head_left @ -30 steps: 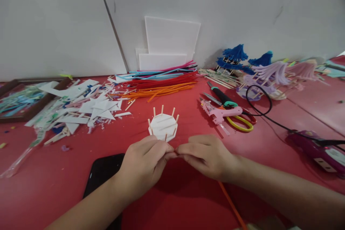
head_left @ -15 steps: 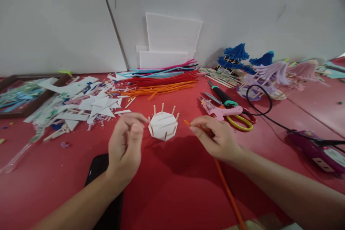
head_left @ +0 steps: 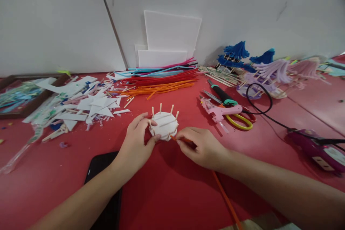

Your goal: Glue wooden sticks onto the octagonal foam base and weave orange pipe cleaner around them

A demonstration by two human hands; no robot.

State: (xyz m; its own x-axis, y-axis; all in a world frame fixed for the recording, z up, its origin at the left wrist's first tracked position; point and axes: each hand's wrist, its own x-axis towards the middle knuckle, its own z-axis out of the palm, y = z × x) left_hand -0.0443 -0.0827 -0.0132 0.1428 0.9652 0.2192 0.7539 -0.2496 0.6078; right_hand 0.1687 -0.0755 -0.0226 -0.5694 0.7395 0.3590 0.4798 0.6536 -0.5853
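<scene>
A small white foam octagon (head_left: 165, 125) with several short wooden sticks standing around its rim sits on the red table (head_left: 175, 194). My left hand (head_left: 136, 143) grips its left side between thumb and fingers. My right hand (head_left: 201, 146) pinches the end of a long orange pipe cleaner (head_left: 225, 201), whose tip touches the octagon's front right edge. The rest of the pipe cleaner trails back under my right forearm toward the bottom edge.
A black phone (head_left: 104, 187) lies under my left forearm. White foam scraps (head_left: 88, 106) litter the left. Coloured pipe cleaners (head_left: 161, 82) and white boards (head_left: 169, 43) sit by the wall. A pink glue gun (head_left: 219, 111), yellow scissors (head_left: 241, 122), a purple glue gun (head_left: 318, 147) and tasselled pieces (head_left: 269, 68) lie to the right.
A second ago both hands met at the pipe cleaner's end in front of the octagon. They parted, then my left hand took hold of the octagon and my right brought the orange tip to it.
</scene>
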